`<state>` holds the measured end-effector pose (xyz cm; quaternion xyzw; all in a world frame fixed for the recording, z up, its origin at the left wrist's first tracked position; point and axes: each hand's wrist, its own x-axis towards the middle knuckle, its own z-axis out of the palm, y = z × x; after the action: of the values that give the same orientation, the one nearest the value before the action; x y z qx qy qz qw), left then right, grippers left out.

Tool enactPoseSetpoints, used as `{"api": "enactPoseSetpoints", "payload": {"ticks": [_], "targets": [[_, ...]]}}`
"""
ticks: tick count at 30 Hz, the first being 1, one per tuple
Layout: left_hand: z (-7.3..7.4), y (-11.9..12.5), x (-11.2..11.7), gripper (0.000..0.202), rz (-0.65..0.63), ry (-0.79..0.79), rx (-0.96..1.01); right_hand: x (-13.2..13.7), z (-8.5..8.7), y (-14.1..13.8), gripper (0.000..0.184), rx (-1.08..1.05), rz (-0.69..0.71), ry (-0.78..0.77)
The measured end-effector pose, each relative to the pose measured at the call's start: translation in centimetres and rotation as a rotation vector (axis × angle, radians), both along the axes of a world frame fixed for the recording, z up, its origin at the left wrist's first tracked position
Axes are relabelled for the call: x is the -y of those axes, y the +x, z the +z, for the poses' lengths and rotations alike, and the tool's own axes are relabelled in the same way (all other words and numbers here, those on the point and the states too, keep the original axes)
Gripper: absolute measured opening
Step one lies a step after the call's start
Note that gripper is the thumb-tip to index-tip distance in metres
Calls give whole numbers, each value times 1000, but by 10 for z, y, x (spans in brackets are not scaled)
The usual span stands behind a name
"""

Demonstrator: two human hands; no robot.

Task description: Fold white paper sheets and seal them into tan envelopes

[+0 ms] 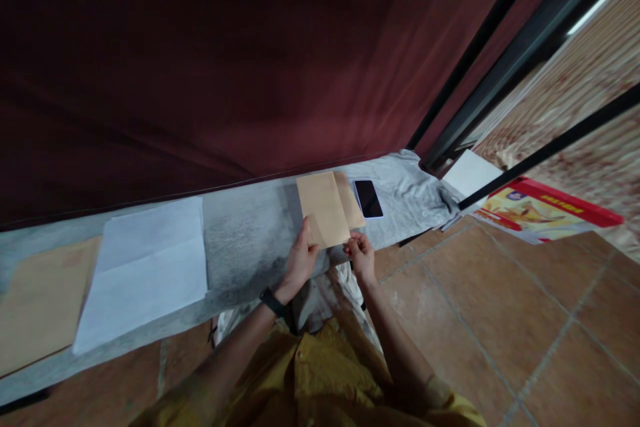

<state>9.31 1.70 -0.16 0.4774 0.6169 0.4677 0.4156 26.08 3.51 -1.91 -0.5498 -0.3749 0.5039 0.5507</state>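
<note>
Right now both of my hands are on the brown envelope (324,210), which sits tilted over the grey-covered ledge (245,233), its far end toward the dark red curtain (200,60). My left hand (299,260) is closed on the near left edge, thumb on top and fingers underneath. My right hand (361,255) pinches the near right corner between its fingertips. A second brown piece (354,203) peeks out from behind the envelope's right side; I cannot tell whether it is a flap or another envelope.

To handle this well, I judge the pinch should be light and even on both sides, so the paper stays flat and does not crease at the corner. The left thumb carries most of the hold, so the right fingertips need only steady it.

Just beyond the right edge lies a phone (369,198), screen up, close enough that a sideways slide of the envelope could nudge it. To my left, well apart, a large white sheet (145,267) lies unfolded, and past it another brown envelope (35,300) reaches the edge of the picture. Off to the right a red and yellow box (545,210) rests by the tiled floor (500,320), clear of my hands.
</note>
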Motion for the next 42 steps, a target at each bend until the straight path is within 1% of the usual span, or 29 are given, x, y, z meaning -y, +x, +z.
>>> {"api": "enactPoseSetpoints", "payload": {"ticks": [2,3,5,8,11,14,18,22,25,27,30,35,37,42], "targets": [[-5,-5,4,74,-18,80,-262,2,-2,-4,33,-7,16,0],[-7,-8,6,71,-18,98,-338,3,-3,-6,33,-7,24,-4],[-9,-12,10,67,-25,116,-400,4,-6,-9,33,0,40,-15],[-7,-15,13,65,-28,112,-458,4,-7,-12,32,5,52,-25],[0,-12,14,66,-51,123,-560,3,-6,-13,31,5,35,-16],[8,-7,13,68,-78,136,-601,1,-4,-10,30,4,24,-3],[19,1,10,73,-173,130,-719,-3,-4,-2,31,21,14,6],[29,10,8,66,-278,143,-874,-7,-2,9,32,32,0,29],[33,15,4,58,-337,168,-962,-10,0,16,33,37,-16,39],[32,18,0,54,-363,182,-999,-13,1,21,34,38,-23,43],[28,21,-4,50,-385,206,-1029,-16,1,26,36,33,-29,44],[20,23,-7,43,-367,263,-1056,-20,1,28,36,28,-51,37],[19,22,-8,46,-370,258,-1054,-22,2,27,35,24,-56,36],[18,16,-11,63,-400,190,-1006,-27,2,24,31,-18,-58,35]]}}
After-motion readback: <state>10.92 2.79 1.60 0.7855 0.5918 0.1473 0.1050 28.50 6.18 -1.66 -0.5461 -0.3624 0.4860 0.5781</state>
